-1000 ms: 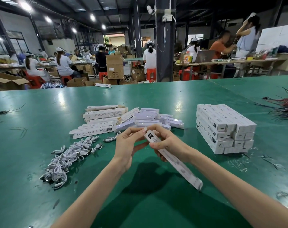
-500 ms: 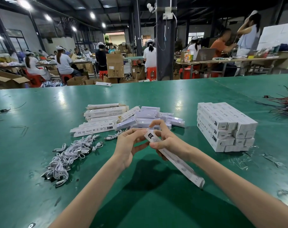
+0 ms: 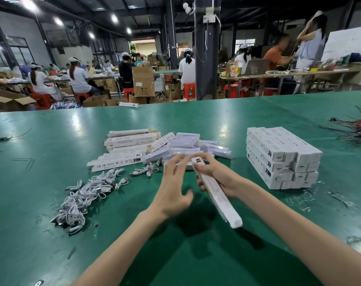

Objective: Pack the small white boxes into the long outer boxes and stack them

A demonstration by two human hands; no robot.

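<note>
My right hand [image 3: 216,176] holds one long box [image 3: 223,201]. My fingers and thumb curl round its far end. The box is white and slants over the green table [image 3: 51,141]. Its near end points back at me and hangs in the air above the table.

My left hand [image 3: 173,182] holds nothing. Its fingers are straight and spread wide. It is just beside the long box but does not touch it. The fingertips reach up to the heap of small white boxes [image 3: 188,145] in the middle of the table. The hand looks blurry, so I cannot tell if the tips touch the heap.

Left of that heap lie the flat long boxes [image 3: 124,150], some on top of each other. To my right, well apart from my hands, stands a neat stack [image 3: 282,157] of long boxes, a few layers high.

Near my left arm is a messy pile of white cables [image 3: 82,195]. A bunch of thin wires [image 3: 359,129] lies at the far right edge.
</note>
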